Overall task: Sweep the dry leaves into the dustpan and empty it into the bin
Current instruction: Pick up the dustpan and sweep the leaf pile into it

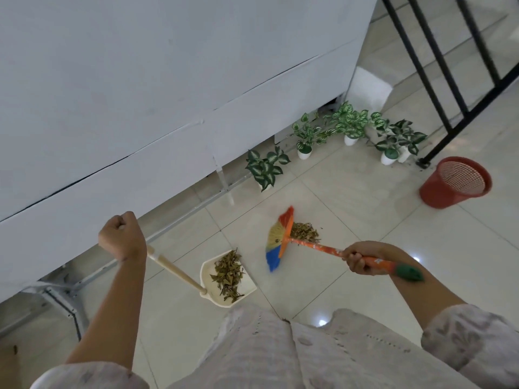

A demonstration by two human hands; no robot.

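Note:
My left hand (122, 236) is closed around the top of a long pale handle (177, 274) that runs down to a white dustpan (247, 284) resting on the tiled floor. Dry leaves (228, 273) lie in the pan. My right hand (358, 258) grips the orange handle of a small broom (278, 242) with multicoloured bristles. The broom head sits on the floor to the right of the pan, touching a heap of dry leaves (304, 231) on its far side. A red mesh bin (455, 182) stands upright at the far right.
A large white panel (168, 94) on metal legs fills the left and back. Several potted plants (351, 127) in white pots line the floor along its base. A black railing (449, 80) rises behind the bin. My pale patterned clothing fills the bottom.

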